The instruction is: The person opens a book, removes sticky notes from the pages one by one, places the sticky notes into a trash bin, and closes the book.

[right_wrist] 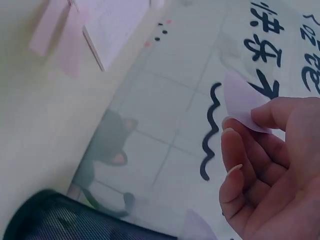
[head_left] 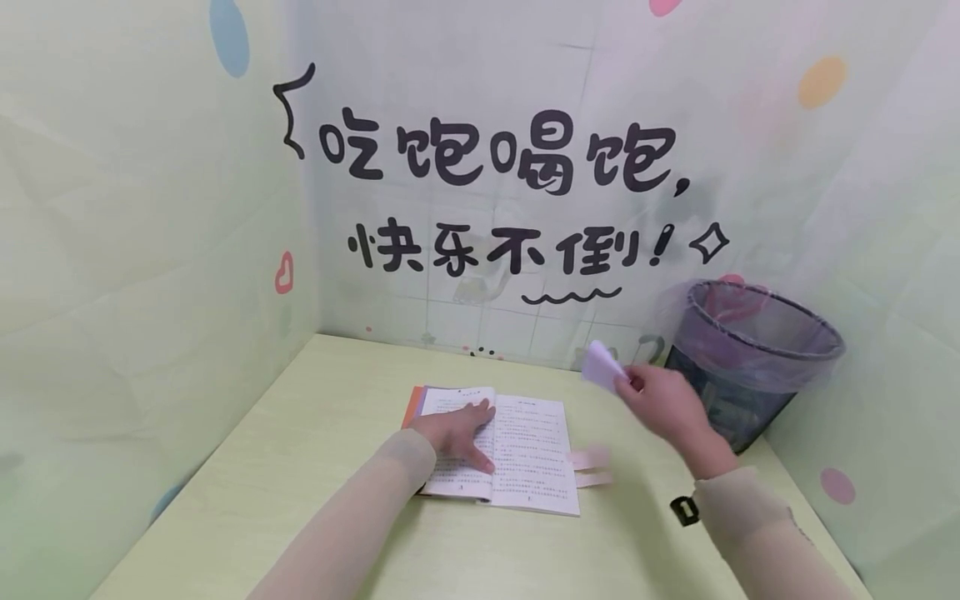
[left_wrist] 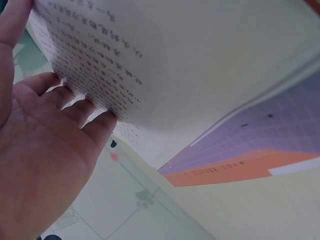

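Observation:
An open book (head_left: 532, 454) with printed pages lies on the table, a purple and orange cover edge showing at its left. My left hand (head_left: 454, 429) rests on the left page with fingers spread; in the left wrist view the fingertips of that hand (left_wrist: 50, 140) touch the printed page (left_wrist: 115, 65). Raised to the right of the book, my right hand (head_left: 667, 404) pinches a small lilac paper slip (head_left: 602, 367) between thumb and fingers. The right wrist view shows the slip (right_wrist: 240, 100) bent, its lower edge under the thumb. Two pink paper strips (head_left: 591, 458) stick out from the book's right edge.
A mesh waste bin (head_left: 738, 408) with a purplish translucent liner stands at the table's back right, close behind my right hand. Printed sheeting (head_left: 480, 83) with black lettering forms the back wall, and pale sheets enclose both sides. A black tag (head_left: 684, 511) hangs by the right sleeve.

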The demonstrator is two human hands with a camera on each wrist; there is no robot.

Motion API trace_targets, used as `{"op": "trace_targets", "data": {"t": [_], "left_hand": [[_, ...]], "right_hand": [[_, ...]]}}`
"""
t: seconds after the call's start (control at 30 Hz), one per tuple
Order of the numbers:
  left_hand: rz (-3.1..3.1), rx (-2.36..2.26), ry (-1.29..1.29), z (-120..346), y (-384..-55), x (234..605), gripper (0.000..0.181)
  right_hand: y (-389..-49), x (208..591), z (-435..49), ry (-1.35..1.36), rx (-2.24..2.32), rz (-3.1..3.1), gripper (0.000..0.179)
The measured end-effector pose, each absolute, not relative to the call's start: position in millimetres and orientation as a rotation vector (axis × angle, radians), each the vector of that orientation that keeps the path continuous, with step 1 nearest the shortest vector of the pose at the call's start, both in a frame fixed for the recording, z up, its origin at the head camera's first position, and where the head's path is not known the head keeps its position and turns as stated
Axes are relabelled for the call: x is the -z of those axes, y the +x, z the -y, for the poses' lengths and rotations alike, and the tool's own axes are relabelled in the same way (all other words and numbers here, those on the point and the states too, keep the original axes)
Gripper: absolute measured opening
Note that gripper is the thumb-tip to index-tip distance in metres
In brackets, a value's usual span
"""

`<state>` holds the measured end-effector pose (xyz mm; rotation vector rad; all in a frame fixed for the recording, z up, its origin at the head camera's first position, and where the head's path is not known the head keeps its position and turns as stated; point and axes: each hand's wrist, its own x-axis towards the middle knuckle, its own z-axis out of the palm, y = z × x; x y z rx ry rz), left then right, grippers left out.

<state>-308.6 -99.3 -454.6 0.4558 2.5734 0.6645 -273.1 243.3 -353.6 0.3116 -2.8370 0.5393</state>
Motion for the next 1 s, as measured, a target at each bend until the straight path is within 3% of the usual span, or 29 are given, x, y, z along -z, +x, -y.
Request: {"op": "trace_targets", "data": {"t": [0.37,0.7,1.0], "left_hand": [[-2.58,-0.649,0.471,100.2,-306.3,454.1,0.113],[-2.597,-0.602,0.501,99.7,-306.5,451.4,0.112],[-2.588,-0.618,0.495,100.3,-304.1,449.7,0.111]], "right_hand": [[-279.0,288.0,-324.8,-0.061,-0.504,2.596,0.043],[-283.0,280.3,-368.5,-0.254,-0.375,2.599,0.042],[-282.3,279.5,-373.5,-0.458,-0.419,2.572,0.062]]}}
